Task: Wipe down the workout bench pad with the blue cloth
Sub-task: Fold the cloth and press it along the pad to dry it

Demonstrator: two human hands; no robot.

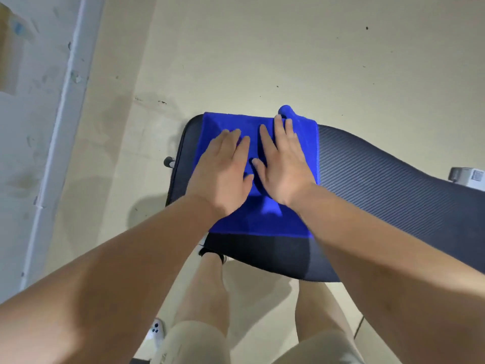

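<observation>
— Where is the blue cloth (258,223)?
— In the middle of the frame, spread flat over the left end of the dark bench pad (372,177). The textured pad runs on toward the right edge of the frame, uncovered.
— And the hands?
— Both lie palm-down on the cloth, side by side. The left hand (223,172) is just left of centre with its fingers straight and together. The right hand (284,164) is beside it, fingers straight and a little spread. Neither hand grasps anything; they press flat.
— Is the cloth smooth?
— Mostly. One corner is bunched up at its top edge, just beyond the right fingertips.
— What surrounds the bench?
— Pale floor (262,48) across the upper frame, and a scuffed white wall (29,132) along the left side.
</observation>
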